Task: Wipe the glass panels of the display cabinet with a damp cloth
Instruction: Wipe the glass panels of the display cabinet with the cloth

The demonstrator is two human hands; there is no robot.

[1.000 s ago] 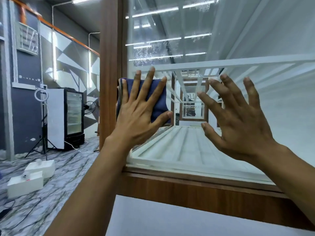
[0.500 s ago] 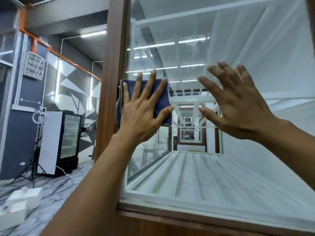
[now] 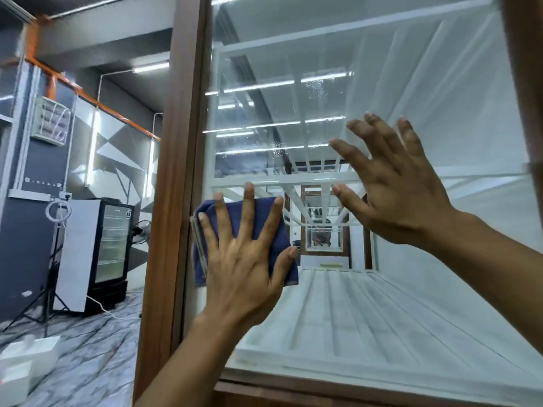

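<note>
We pressed the blue cloth (image 3: 264, 221) flat on the glass panel (image 3: 382, 69) with our left hand (image 3: 244, 265), fingers straight, grip open, just beside the brown wooden frame (image 3: 173, 171). Our right hand (image 3: 396, 195) was open too, fingers spread, holding nothing

My cloth (image 3: 284, 239): plain dark blue. Frame (image 3: 173, 171): brown wood grain. Shelves (image 3: 352, 312): white, with pale ribbed lines. Floor (image 3: 97, 362): grey-white marbling. Wall (image 3: 117, 154): grey with white triangles. Rail (image 3: 126, 118): orange. Fridge (image 3: 113, 245): black, white side.
</note>
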